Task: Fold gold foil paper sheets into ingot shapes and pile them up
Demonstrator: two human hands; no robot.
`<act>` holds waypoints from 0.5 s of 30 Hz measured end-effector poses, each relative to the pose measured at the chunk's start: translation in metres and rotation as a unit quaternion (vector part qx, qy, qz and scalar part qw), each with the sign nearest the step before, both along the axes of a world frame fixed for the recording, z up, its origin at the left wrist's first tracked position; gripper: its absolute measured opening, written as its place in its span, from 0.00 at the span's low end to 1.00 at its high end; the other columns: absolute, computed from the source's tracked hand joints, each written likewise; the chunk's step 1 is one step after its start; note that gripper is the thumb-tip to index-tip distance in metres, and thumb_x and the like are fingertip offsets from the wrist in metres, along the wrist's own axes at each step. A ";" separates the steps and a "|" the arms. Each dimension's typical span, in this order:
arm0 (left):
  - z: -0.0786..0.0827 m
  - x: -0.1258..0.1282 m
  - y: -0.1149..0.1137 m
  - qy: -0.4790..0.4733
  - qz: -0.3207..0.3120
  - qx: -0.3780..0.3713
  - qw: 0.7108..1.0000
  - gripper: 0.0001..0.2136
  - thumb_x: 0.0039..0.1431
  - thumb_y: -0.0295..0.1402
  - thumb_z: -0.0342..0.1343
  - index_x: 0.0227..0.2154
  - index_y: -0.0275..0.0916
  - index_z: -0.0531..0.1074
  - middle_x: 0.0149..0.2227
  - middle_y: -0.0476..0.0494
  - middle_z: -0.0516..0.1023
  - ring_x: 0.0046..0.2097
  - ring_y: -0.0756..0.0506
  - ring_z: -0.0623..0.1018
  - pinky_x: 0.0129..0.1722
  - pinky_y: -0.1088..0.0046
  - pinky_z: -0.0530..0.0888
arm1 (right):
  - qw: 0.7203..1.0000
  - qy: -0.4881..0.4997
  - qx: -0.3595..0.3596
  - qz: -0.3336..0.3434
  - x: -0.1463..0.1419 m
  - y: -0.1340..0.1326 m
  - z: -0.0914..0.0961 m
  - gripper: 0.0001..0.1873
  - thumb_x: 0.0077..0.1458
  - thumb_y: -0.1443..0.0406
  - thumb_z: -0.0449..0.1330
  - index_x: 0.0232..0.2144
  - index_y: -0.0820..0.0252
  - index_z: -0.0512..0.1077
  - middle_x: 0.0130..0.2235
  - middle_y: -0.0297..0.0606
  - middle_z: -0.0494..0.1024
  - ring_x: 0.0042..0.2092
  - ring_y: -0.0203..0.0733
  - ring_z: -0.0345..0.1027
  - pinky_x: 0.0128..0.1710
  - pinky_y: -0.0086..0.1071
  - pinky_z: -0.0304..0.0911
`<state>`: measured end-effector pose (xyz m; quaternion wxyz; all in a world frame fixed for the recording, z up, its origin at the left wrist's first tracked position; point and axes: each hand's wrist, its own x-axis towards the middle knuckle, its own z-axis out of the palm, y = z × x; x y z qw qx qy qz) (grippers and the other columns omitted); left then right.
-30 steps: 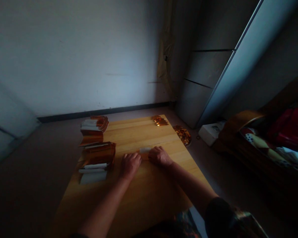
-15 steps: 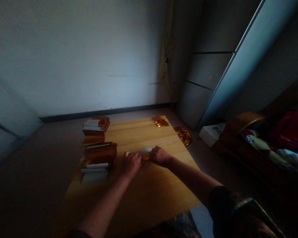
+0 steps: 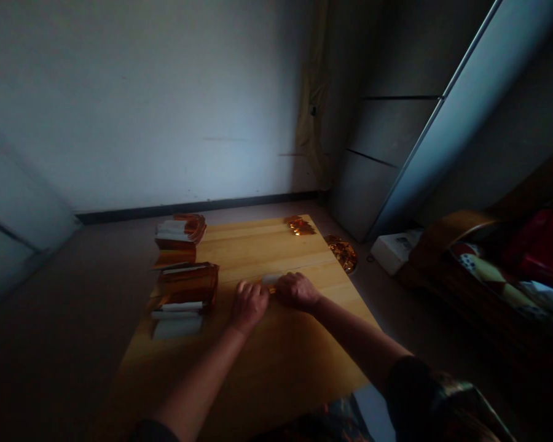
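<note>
One small orange-and-white sheet point(image 3: 271, 280), between left hand point(image 3: 250, 304) and right hand point(image 3: 298, 290), near the middle of a wooden table point(image 3: 281, 368).
Left hand: fingers curled, pinching the sheet's left end. Right hand: fingers bent over, gripping the right end. Thumbs hidden from where I stand, light dim; exact shape of the fold cannot be told. Step in hand, I judge: folding or rolling the sheet. Next move calls for even pressure from both hands, ends level. Also on the table: stacked sheets point(image 3: 188, 286), orange and white, along the left edge; shiny foil pieces point(image 3: 301, 226), far right corner. Off it: foil heap point(image 3: 343, 253), beyond the right edge.
</note>
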<state>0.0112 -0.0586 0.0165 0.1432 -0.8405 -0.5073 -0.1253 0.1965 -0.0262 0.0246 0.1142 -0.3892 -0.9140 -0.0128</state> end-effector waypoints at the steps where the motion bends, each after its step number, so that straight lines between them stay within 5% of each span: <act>1: 0.000 0.000 0.000 -0.001 -0.001 0.001 1.000 0.15 0.62 0.28 0.42 0.27 0.40 0.73 0.27 0.43 0.72 0.33 0.45 0.71 0.45 0.60 0.63 | 1.000 0.004 -0.001 -0.005 0.000 0.001 -0.004 0.09 0.59 0.63 0.54 0.35 0.58 0.74 0.36 0.38 0.75 0.37 0.39 0.64 0.36 0.30 0.53; 15: -0.008 -0.003 -0.017 0.012 0.002 -0.025 1.000 0.12 0.59 0.31 0.49 0.43 0.47 0.72 0.45 0.38 0.75 0.43 0.42 0.74 0.55 0.47 0.57 | 0.989 0.138 -0.059 0.018 0.017 0.032 -0.035 0.05 0.53 0.65 0.61 0.31 0.58 0.77 0.36 0.38 0.76 0.39 0.37 0.66 0.42 0.30 0.57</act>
